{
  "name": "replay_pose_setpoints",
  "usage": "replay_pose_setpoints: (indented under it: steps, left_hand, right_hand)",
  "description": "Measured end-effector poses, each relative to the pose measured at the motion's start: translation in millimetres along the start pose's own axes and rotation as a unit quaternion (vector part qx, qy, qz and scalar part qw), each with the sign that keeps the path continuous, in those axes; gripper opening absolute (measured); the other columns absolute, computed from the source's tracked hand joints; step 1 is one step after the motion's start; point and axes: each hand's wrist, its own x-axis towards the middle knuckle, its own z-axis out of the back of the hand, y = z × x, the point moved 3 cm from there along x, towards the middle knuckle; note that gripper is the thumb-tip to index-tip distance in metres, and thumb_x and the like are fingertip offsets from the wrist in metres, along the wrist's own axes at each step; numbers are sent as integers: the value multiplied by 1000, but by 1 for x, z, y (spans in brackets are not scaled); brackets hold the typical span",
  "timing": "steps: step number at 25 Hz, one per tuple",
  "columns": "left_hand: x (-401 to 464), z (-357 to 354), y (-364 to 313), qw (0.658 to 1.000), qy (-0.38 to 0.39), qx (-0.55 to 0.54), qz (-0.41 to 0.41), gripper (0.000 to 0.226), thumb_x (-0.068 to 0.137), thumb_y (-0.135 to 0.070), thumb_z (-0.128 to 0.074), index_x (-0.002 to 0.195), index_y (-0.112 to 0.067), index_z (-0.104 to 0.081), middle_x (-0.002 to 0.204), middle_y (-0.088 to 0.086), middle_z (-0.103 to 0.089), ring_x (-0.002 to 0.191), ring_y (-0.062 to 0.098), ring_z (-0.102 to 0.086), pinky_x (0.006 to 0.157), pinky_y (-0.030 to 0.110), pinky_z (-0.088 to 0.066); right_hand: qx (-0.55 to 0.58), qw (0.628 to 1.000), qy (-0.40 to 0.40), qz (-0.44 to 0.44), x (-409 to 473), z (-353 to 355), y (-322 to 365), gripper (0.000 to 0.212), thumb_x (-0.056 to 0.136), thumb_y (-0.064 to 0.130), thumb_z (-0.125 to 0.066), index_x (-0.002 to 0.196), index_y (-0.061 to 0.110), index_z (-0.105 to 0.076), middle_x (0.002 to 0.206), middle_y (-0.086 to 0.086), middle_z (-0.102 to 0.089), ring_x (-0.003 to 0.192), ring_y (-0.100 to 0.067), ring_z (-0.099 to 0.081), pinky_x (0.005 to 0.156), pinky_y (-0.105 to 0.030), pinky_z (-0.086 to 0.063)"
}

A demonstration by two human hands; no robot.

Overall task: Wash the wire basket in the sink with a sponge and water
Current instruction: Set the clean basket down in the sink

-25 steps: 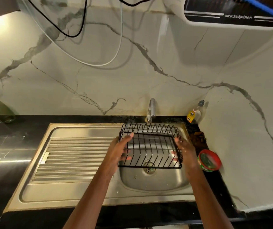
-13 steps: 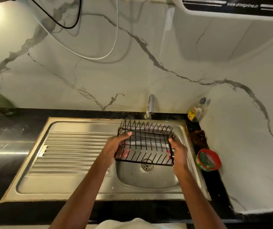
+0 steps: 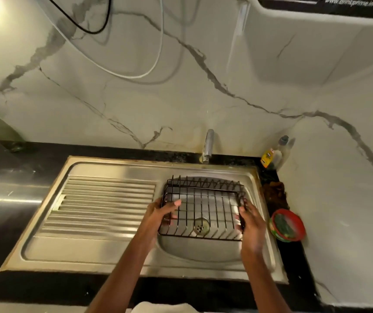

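The wire basket point(image 3: 201, 211) hung over the sink point(image 3: 113, 251), likely so water could fall in. The left hand point(image 3: 158, 214) and right hand point(image 3: 250, 220) curled their fingers round its short ends, tap point(image 3: 208, 143) behind them.

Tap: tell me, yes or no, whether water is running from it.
No: no stream shows below the tap, and the basket sits dry-looking over the sink.

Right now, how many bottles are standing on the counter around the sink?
1 that I can see: a small bottle with a yellow label, in the back right corner against the wall, right of the tap. Another could be out of view beyond the frame.
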Motion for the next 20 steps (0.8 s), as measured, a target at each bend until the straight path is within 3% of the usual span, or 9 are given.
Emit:
replay_pose_setpoints:
  steps: [2, 3, 6, 9, 10, 13, 16, 18, 20]
  left_hand:
    - [-4, 2, -6, 1000, -1, 15, -21, 69, 66, -46, -88, 122, -13, -68, 90, -2, -72, 84, 18, -68, 74, 31, -53]
    - [0, 1, 1, 999, 8, 31, -10, 75, 63, -50, -90, 122, -10, -68, 88, -1, -71, 83, 19, -65, 72, 31, -52]
    - [1, -4, 18, 999, -2, 21, 26, 91, 50, -62, -92, 121, -9, -69, 86, 0, -69, 78, 18, -59, 59, 27, -46]
    - [-7, 1, 11, 999, 11, 0, -41, 71, 60, -44, -89, 121, -14, -68, 88, -1, -68, 79, 13, -62, 64, 23, -48]
    - [0, 4, 16, 1000, 14, 6, -21, 65, 62, -40, -89, 117, -11, -69, 84, -1, -68, 77, 13, -61, 63, 22, -48]
    - [6, 0, 27, 997, -20, -5, 71, 61, 63, -46, -92, 107, -8, -74, 79, 5, -69, 69, 21, -60, 60, 28, -47]
    - [2, -2, 13, 1000, -8, -2, -19, 58, 64, -40, -89, 114, -15, -71, 99, 7, -73, 93, 23, -68, 82, 32, -52]
    - [4, -1, 23, 1000, 6, -1, 5, 57, 66, -36, -90, 111, -7, -70, 81, 3, -66, 77, 19, -63, 68, 26, -49]
    - [2, -3, 28, 999, -18, -20, 41, 60, 68, -37, -90, 111, -3, -69, 70, -1, -60, 63, 12, -54, 54, 21, -43]
  right_hand:
    - [28, 997, -4, 66, -10, 10, 5, 40, 96, 6, -53, 135, 11, -60, 134, -4, -63, 120, -14, -61, 89, -25, -54]
    - [-8, 999, -3, 44, -6, 9, 2, 39, 97, 3, -51, 129, 20, -65, 125, 4, -68, 115, -9, -63, 83, -21, -55]
    - [-42, 997, -20, -54, 5, 9, -18, 33, 98, 5, -51, 108, 30, -70, 94, 11, -71, 101, -31, -66, 74, -33, -54]
    - [-5, 993, -17, 114, 3, 11, -7, 41, 94, 1, -48, 132, 9, -60, 127, -6, -67, 121, -30, -61, 89, -36, -57]
    - [-26, 995, -8, 101, 6, 12, -11, 40, 95, 1, -48, 132, 10, -60, 128, -10, -65, 123, -29, -60, 87, -29, -58]
    - [-64, 993, -43, -93, 10, 10, -28, 21, 98, 13, -54, 108, 25, -68, 97, 1, -68, 100, -34, -67, 64, -25, -56]
    - [-30, 999, -8, -8, 13, 10, -23, 38, 103, 5, -47, 134, 21, -60, 126, 4, -64, 114, -15, -62, 91, -28, -53]
    - [19, 998, -32, -58, 17, 13, -33, 36, 103, 6, -46, 136, 11, -60, 132, -6, -64, 116, -20, -64, 97, -35, -52]
    - [22, 991, -92, -97, 14, 7, -28, 30, 103, 7, -48, 127, 8, -66, 118, -18, -69, 108, -37, -66, 94, -49, -54]
